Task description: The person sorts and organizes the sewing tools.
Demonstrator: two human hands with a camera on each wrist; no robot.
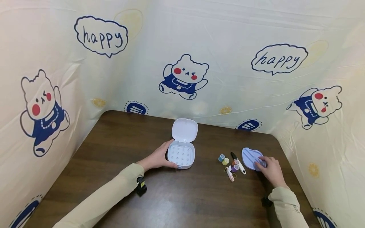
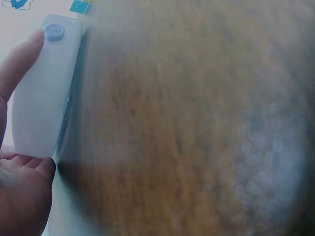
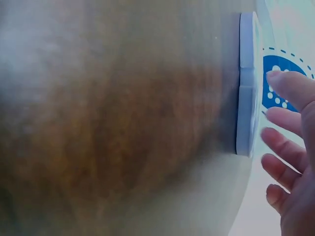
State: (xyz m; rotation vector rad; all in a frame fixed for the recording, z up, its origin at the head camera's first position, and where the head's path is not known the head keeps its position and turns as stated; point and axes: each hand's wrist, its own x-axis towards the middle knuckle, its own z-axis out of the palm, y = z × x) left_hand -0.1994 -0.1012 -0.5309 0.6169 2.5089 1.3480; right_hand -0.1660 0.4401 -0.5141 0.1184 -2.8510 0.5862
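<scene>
A small white plastic box (image 1: 181, 155) stands on the table with its lid (image 1: 184, 130) raised; rows of small pegs show inside. My left hand (image 1: 159, 157) grips it from the left side. In the left wrist view, the thumb lies by the round button on the box's front wall (image 2: 42, 93), with the other fingers round the far end. A flat lavender tray (image 1: 251, 158) lies at the right. Over its right edge is my right hand (image 1: 272, 171); in the right wrist view its loosely spread fingers appear apart from the tray (image 3: 246, 98).
Between box and tray lie several thread spools, among them a blue spool (image 1: 221, 157) and a yellow spool (image 1: 226, 161). Beside them are a white-and-black slim tool (image 1: 239, 164) and a small white clipper-like tool (image 1: 229, 174). Printed cloth surrounds the brown table (image 1: 182, 196).
</scene>
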